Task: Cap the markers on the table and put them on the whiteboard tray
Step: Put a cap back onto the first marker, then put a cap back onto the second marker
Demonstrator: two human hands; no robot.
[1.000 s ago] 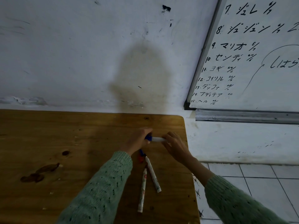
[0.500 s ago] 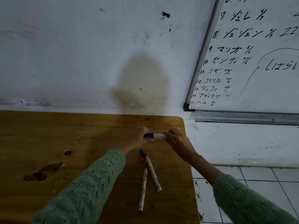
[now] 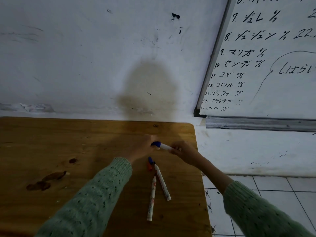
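Observation:
Over the far right part of the wooden table (image 3: 68, 142), both hands hold one white marker (image 3: 165, 146). My left hand (image 3: 142, 146) grips its blue cap (image 3: 156, 144), which sits on the marker's left end. My right hand (image 3: 183, 151) grips the barrel's right end. Nearer to me two more white markers lie on the table, one (image 3: 162, 183) with its dark tip bare, the other (image 3: 152, 199) beside it. Loose blue cap (image 3: 150, 159) and red cap (image 3: 150, 167) lie at their far ends. The metal whiteboard tray (image 3: 256, 124) runs along the wall at upper right.
The whiteboard (image 3: 273, 57) above the tray carries handwritten lists. The table's right edge (image 3: 202, 185) drops to a tiled floor (image 3: 282, 194). A stained white wall (image 3: 102, 57) stands behind the table. Dark stains (image 3: 46, 181) mark the wood at left.
The hands have drawn slightly together, with the blue cap seated on the marker's end. The view has tilted a little. The two markers on the table have not moved.

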